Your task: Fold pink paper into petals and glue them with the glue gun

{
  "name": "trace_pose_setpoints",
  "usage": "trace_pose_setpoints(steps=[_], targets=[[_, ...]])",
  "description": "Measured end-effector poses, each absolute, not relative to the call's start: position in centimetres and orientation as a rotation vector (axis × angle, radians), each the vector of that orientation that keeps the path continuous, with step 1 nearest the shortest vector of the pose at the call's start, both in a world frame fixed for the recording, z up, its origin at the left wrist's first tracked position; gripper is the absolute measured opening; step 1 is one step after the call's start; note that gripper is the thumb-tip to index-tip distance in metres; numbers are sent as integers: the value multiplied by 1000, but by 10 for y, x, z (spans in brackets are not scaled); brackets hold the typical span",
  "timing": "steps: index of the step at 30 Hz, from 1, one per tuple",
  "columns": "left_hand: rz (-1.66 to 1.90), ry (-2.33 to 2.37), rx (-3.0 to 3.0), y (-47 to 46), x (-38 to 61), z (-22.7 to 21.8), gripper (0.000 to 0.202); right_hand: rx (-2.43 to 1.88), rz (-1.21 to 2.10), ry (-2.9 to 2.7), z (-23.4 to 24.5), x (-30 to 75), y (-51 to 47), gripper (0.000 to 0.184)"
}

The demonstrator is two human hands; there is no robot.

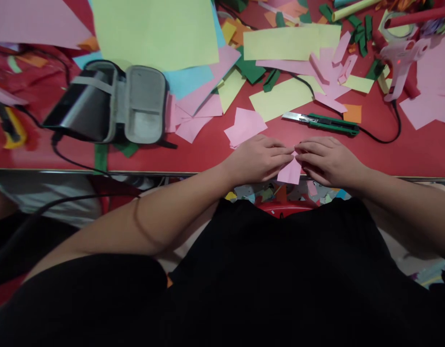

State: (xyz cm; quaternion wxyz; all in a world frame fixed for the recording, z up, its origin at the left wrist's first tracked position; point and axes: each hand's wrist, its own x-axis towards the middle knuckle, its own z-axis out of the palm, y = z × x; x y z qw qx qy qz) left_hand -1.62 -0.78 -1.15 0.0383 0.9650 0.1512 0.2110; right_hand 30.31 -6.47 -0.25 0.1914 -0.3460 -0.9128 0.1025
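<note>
My left hand (260,159) and my right hand (327,160) meet fingertip to fingertip at the near edge of the red table (208,154). Both pinch a small pink paper piece (290,172) that hangs down between them over the table edge. Their fingers are curled and pressed on the paper. A stack of small pink paper squares (245,126) lies just beyond my left hand. A green utility knife (321,122) with its blade out lies just beyond my right hand.
An open grey case (114,102) sits at the left with a black cable. Sheets and scraps of yellow, pink, blue and green paper cover the far table. A pink glue gun (401,60) lies at the far right. A yellow tool (10,129) is at the far left.
</note>
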Motion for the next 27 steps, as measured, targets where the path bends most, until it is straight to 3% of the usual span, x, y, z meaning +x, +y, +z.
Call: trace_pose_setpoints(steps=[8, 15, 23, 27], targets=[[640, 485, 2881, -11, -19, -15, 38, -1050, 447, -2597, 8, 304, -62, 43], [638, 682, 2617, -25, -22, -9, 35, -1057, 602, -2467, 3, 311, -54, 31], [543, 1070, 2416, -9, 7, 1, 25, -1280, 467, -2315, 0, 299, -44, 23], [471, 1028, 2445, -5, 13, -2, 27, -1288, 462, -2351, 1, 291, -41, 13]])
